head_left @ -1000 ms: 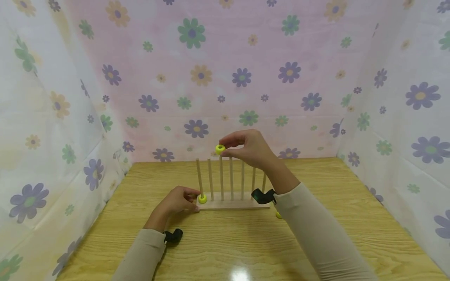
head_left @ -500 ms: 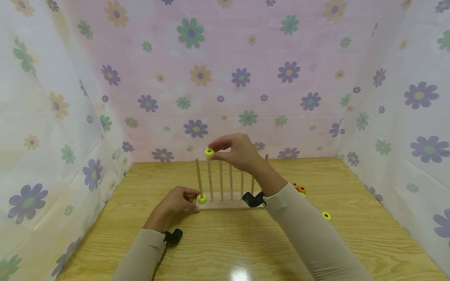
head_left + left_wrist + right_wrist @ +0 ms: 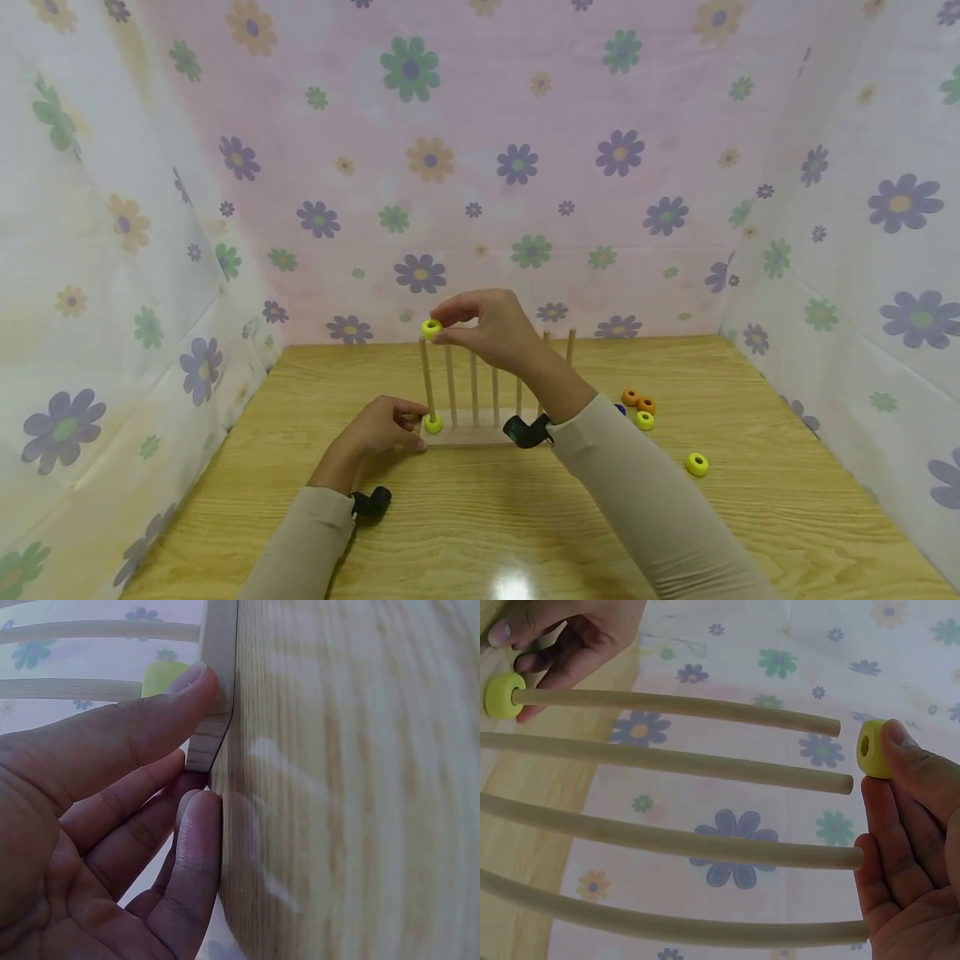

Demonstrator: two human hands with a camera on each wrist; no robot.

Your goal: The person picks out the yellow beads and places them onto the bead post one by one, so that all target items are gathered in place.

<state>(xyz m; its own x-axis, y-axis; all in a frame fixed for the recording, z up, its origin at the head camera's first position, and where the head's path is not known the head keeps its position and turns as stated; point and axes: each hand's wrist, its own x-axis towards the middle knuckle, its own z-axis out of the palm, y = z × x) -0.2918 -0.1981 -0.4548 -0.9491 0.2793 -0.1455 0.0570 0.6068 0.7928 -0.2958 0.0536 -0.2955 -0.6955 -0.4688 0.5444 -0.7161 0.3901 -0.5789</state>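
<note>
My right hand [image 3: 491,329] pinches a yellow bead [image 3: 431,329] between thumb and fingers at the top of the leftmost peg [image 3: 427,375]. In the right wrist view that bead [image 3: 874,750] sits just off the peg's tip, its hole facing the peg. A second yellow bead [image 3: 432,424] is around the foot of the same peg. My left hand [image 3: 378,429] grips the left end of the wooden base [image 3: 480,436]. Seen from the left wrist, the thumb [image 3: 150,724] lies on one side of the base [image 3: 219,660], with fingers on the other.
Several upright pegs stand in a row on the base, some partly behind my right forearm. Right of the rack on the wooden table [image 3: 480,517] lie two orange beads [image 3: 646,406], a yellow bead [image 3: 645,421], a partly hidden blue bead [image 3: 620,410] and another yellow bead [image 3: 697,464].
My right hand has moved left with the yellow bead, from above the third peg to the leftmost one. The loose beads at right have come into view. My left hand has stayed put.
</note>
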